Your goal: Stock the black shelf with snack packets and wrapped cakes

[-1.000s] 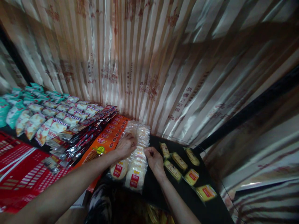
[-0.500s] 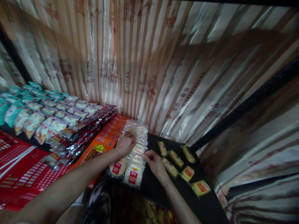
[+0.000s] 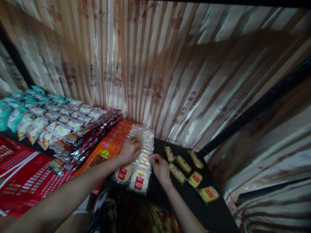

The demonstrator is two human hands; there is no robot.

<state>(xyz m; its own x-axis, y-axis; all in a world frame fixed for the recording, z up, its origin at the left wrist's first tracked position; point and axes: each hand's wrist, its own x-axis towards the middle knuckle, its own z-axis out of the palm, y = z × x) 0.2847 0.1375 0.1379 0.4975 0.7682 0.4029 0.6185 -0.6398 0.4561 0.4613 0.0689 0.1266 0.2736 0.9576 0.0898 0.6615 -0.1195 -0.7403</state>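
Note:
Clear packets of round white rice crackers with red labels (image 3: 139, 182) overlap in two rows on the black table. Over the left row, my left hand (image 3: 131, 150) has its fingers curled down onto the packets, its fingertips near the seam between the rows. On the other side, my right hand (image 3: 159, 166) has thumb and forefinger bent together at the right edge of the right row, touching the packet ends. What exactly each set of fingertips pinches is partly hidden.
Left of the crackers lie an orange printed sheet (image 3: 113, 139), dark red snack bags (image 3: 89, 142), and white and teal bags (image 3: 54, 131). A red basket (image 3: 26, 171) stands front left. Several small yellow packets (image 3: 183, 165) lie right on the black table (image 3: 155, 194). A striped curtain (image 3: 145, 64) hangs behind.
My right hand has shifted very slightly, its fingers curling in more at the row's edge. My left hand stays over the left row, its fingers a little more spread across the packets.

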